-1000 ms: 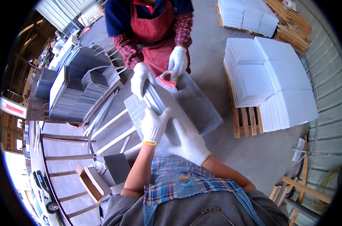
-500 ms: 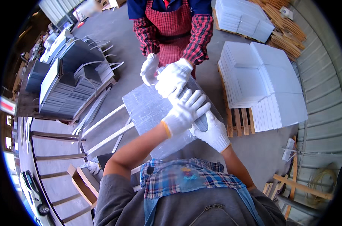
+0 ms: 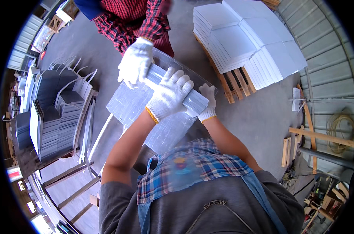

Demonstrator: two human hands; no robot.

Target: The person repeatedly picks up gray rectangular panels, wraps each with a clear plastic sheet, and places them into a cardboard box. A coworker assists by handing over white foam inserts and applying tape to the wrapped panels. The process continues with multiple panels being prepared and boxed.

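A stack of narrow light-grey strips (image 3: pixel 195 102) lies slantwise above a grey flat panel (image 3: pixel 124 102). My left hand (image 3: pixel 171 93), in a white knit glove with a yellow cuff, is wrapped over the top of the stack near its right end. My right hand (image 3: pixel 208 102), gloved alike, is against the right end of the strips; its thumb is hidden behind them. Across from me, a co-worker's white-gloved hand (image 3: pixel 137 60) covers the left end of the stack. The co-worker's other hand is largely hidden.
White flat panels (image 3: pixel 243 37) are stacked on a wooden pallet (image 3: pixel 235 84) at the far right. To the left, grey panels (image 3: pixel 54 117) with loose straps stand on another pallet. A ladder-like wooden frame (image 3: pixel 79 191) lies lower left. Timber (image 3: pixel 325 137) and coiled line (image 3: pixel 340 126) lie along the right wall.
My view has shifted, so the pallets appear elsewhere. My left hand has gone from spread fingers to wrapped over the strips. The co-worker's hands have moved leftward along the stack.
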